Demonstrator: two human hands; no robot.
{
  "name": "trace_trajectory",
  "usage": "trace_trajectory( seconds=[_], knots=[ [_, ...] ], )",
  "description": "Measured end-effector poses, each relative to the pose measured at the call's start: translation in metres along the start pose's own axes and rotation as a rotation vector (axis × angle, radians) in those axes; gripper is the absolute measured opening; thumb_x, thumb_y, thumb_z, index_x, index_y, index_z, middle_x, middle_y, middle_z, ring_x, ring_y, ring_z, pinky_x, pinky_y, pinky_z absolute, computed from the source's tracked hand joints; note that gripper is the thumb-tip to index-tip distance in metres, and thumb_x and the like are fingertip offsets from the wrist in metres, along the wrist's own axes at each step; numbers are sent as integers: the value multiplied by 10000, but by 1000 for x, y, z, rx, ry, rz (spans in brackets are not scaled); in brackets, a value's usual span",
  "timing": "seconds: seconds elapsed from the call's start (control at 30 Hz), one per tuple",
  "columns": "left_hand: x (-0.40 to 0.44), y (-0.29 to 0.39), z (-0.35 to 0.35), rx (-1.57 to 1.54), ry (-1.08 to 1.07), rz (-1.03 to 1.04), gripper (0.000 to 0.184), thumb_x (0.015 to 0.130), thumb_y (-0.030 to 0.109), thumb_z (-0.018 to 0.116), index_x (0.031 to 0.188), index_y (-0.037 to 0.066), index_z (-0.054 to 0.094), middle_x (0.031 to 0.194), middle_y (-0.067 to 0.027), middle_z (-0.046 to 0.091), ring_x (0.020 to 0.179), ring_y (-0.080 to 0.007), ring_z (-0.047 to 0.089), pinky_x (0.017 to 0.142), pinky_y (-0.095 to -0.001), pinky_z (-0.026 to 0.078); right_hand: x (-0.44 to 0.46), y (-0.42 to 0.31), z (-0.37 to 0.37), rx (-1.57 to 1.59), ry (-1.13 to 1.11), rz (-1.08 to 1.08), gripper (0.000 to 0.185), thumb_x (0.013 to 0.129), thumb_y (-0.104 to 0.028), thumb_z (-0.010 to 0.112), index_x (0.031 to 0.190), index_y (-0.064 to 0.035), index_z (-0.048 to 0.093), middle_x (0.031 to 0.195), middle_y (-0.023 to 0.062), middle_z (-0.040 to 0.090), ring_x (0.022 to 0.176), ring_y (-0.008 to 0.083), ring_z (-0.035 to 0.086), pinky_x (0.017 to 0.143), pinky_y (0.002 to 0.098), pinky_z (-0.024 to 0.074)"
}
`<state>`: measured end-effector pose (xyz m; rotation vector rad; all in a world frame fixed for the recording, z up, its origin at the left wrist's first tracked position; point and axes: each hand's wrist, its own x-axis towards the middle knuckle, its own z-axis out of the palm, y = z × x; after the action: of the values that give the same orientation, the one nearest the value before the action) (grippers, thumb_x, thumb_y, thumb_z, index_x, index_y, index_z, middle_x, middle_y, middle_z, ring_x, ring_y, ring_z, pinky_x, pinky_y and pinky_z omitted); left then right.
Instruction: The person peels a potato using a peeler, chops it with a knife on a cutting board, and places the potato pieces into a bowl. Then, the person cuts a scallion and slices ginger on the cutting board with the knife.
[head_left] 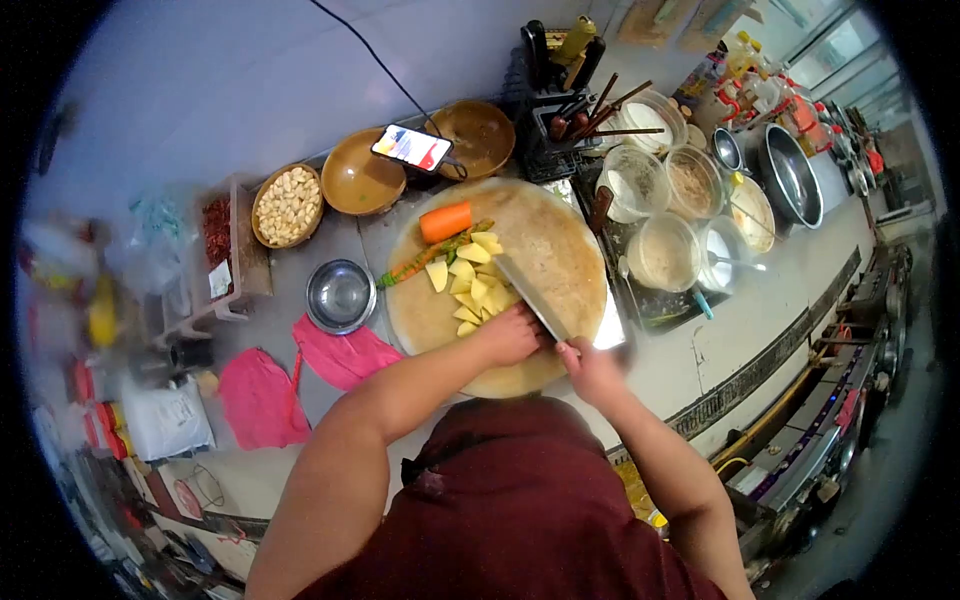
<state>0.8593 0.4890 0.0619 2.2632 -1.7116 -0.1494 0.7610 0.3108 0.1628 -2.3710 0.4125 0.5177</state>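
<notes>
Pale yellow chunks (466, 283) are spread on the round board (568, 245), left of its centre, just beyond the left hand (515, 336); whether anything is gripped there cannot be told. The knife (528, 291) is clamped by its handle in the right hand (590, 368), at the board's near right edge. A carrot piece (445, 222) is seen at the board's far left.

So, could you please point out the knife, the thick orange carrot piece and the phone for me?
Knife (531, 296), head view: the middle of the blade.
Carrot piece (445, 222), head view: the middle of its side.
Phone (411, 148), head view: the lit screen.
</notes>
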Motion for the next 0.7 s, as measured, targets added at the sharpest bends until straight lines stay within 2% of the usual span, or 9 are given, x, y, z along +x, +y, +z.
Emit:
trace_trajectory(
  seconds=[0.13, 0.2, 0.27, 0.33, 0.37, 0.4, 0.47, 0.57, 0.7],
  knots=[
    [-25, 5, -20, 96, -184, -6, 279, 895, 234, 487, 1036, 115, 697, 1211, -106, 626, 1203, -297, 527, 1116, -522, 285, -3, -2, 3, 20, -51, -26, 488, 955, -481, 522, 1148, -42, 616, 831, 253, 674, 839, 430, 659, 756, 475, 517],
    [-32, 6, -17, -10, 19, -33, 272, 883, 203, 492, 1052, 94, 676, 1213, -118, 620, 1203, -303, 527, 1114, -528, 291, -8, 7, 10, 55, 21, -5, 476, 953, -463, 527, 1174, -49, 604, 837, 246, 676, 829, 424, 661, 747, 474, 517],
    [-31, 7, -12, 25, 32, -38, 288, 865, 220, 526, 1087, 100, 663, 1219, -125, 610, 1222, -300, 512, 1122, -536, 278, -6, 15, 16, 85, 98, 18, 466, 951, -446, 533, 1201, -56, 592, 843, 239, 679, 819, 417, 662, 739, 474, 516],
    [-29, 14, -7, 56, 49, -34, 320, 846, 238, 560, 1123, 106, 651, 1225, -131, 600, 1240, -298, 498, 1131, -544, 265, -4, 22, 18, -94, 340, -28, 475, 936, -398, 555, 1270, -62, 544, 852, 211, 666, 798, 407, 650, 727, 469, 517],
    [-30, 16, -6, 51, 36, -51, 325, 831, 231, 586, 1130, 118, 643, 1238, -130, 589, 1255, -298, 485, 1135, -543, 259, 3, 29, 16, -179, 317, -82, 497, 931, -309, 544, 1353, -58, 474, 915, 203, 635, 801, 383, 640, 724, 463, 527],
    [-29, 17, -6, 49, 25, -52, 336, 815, 225, 612, 1137, 130, 635, 1252, -129, 578, 1269, -298, 473, 1140, -542, 252, 10, 33, 17, -173, 351, -55, 497, 931, -309, 544, 1353, -58, 474, 915, 203, 635, 801, 383, 640, 724, 463, 527],
    [-24, 25, -17, -9, 6, -78, 344, 784, 212, 654, 1116, 128, 631, 1265, -131, 564, 1273, -301, 466, 1137, -555, 248, 25, 39, 13, -362, 161, 54, 490, 925, -203, 513, 1383, -42, 450, 1000, 195, 607, 880, 348, 632, 731, 451, 542],
    [-17, 41, -24, -10, 161, -149, 215, 816, 205, 587, 988, 100, 664, 1203, -124, 598, 1224, -300, 503, 1122, -567, 255, 34, 58, 27, -414, 200, -119, 516, 883, -172, 526, 1382, -65, 445, 994, 165, 595, 913, 342, 603, 751, 431, 535],
    [-18, 65, -28, 28, 172, -195, 202, 776, 196, 638, 954, 104, 664, 1181, -127, 598, 1197, -302, 512, 1110, -570, 269, 16, 63, 12, -390, 233, -372, 474, 846, -135, 533, 1309, -49, 479, 1047, 144, 562, 978, 301, 578, 724, 421, 531]
  ],
)
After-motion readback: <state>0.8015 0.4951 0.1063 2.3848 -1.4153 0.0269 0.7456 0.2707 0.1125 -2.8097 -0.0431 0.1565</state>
